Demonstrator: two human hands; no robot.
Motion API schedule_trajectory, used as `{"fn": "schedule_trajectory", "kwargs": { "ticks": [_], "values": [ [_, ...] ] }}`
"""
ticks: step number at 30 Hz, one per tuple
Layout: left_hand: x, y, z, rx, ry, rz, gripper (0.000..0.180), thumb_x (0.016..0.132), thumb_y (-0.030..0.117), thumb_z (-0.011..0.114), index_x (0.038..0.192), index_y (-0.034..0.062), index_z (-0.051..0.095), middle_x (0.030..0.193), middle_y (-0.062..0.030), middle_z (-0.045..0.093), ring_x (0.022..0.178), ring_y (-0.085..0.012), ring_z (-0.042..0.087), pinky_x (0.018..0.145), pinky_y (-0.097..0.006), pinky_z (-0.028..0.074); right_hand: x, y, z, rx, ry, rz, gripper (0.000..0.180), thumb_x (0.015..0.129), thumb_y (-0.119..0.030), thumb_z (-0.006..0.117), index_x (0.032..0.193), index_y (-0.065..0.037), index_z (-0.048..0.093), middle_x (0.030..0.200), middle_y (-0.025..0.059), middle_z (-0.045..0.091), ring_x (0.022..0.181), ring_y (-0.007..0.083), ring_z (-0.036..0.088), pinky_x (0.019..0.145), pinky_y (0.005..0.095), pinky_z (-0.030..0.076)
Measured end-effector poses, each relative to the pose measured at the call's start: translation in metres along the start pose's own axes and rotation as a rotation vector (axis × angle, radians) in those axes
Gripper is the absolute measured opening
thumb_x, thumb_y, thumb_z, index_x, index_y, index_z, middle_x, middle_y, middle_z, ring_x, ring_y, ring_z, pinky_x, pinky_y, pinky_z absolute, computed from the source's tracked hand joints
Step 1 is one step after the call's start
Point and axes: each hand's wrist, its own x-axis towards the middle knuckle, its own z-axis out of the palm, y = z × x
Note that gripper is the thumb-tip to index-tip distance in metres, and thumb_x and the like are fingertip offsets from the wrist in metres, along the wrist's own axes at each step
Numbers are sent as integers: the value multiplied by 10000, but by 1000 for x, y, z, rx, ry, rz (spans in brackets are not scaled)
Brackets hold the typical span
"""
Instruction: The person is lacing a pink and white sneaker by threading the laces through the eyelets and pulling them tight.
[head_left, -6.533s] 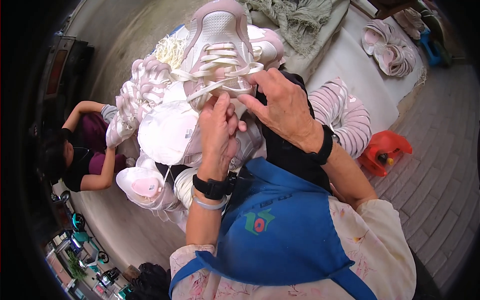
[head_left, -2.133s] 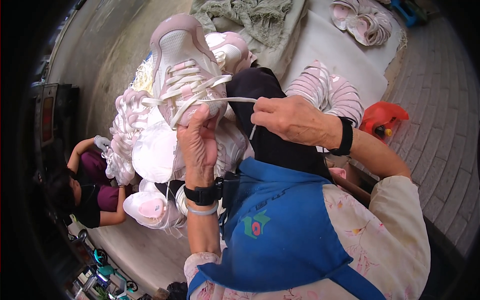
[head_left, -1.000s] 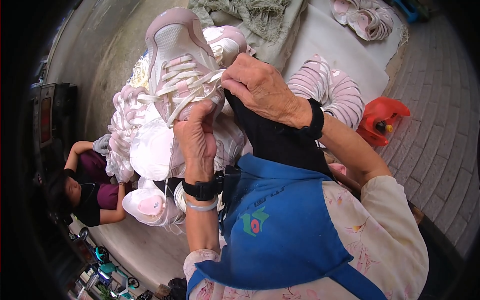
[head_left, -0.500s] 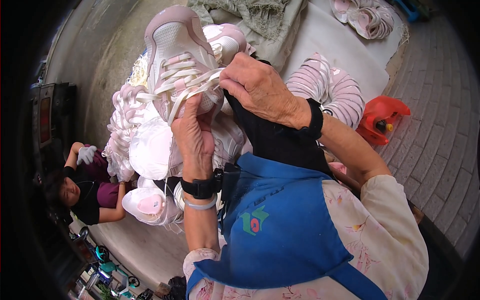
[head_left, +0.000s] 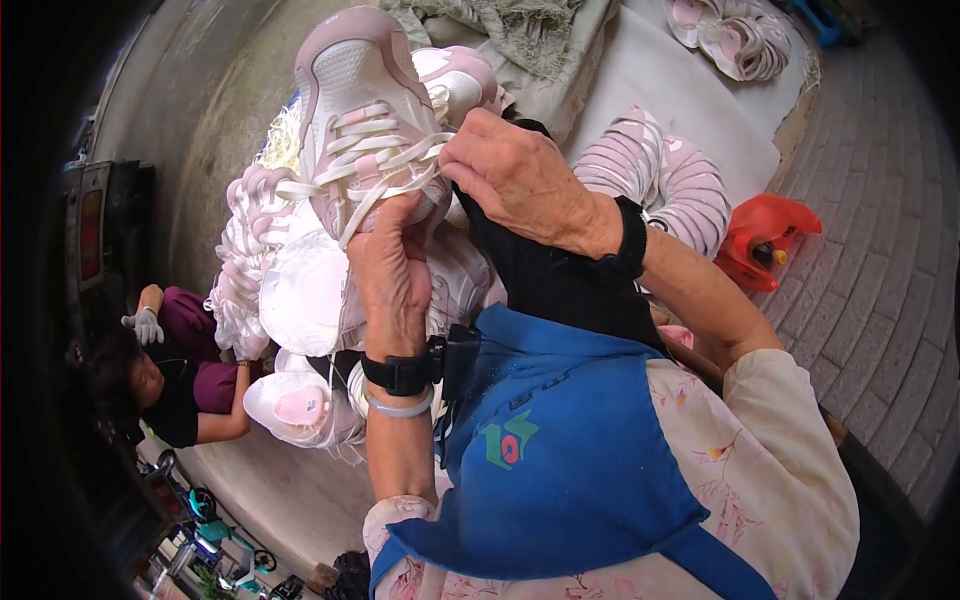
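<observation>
A white and dusty-pink sneaker upper is held up in front of me, toe pointing away. White flat laces zigzag across its front, and loose strands cross near the tongue. My left hand grips the upper at its near end, thumb on top; the other fingers are mostly hidden beneath it. To the right of the upper, my right hand is closed, thumb and fingers pinching a lace that runs from the eyelets. Its fingertips are partly hidden. Beneath the upper lies a pile of other laced uppers.
Stacked striped pink-white pieces lie right of my right arm. More uppers rest on a pale sheet at the far right. A red plastic container stands on the paving. At left a co-worker crouches, one hand gloved.
The upper and my left hand have shifted very slightly right. My right hand keeps its pinch almost in place. The co-worker's head and gloved hand have moved.
</observation>
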Motion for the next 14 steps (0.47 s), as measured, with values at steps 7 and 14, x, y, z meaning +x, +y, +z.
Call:
{"fn": "schedule_trajectory", "kwargs": {
  "ticks": [7,14],
  "values": [
    [-2,0,-2,4,-8,-6,434,767,-12,674,1178,-24,536,1059,-117,642,917,-223,658,787,-333,571,2,11,10,-89,-34,4,99,845,-84,579,879,7,600,822,133,522,774,314,550,685,382,476],
    [1,-1,-8,55,0,-17,291,818,16,635,1105,26,589,1063,-77,651,972,-214,633,875,-375,520,-1,-8,10,-128,-55,129,125,833,-114,595,902,-12,613,851,143,538,847,268,557,710,353,486]
  ]
}}
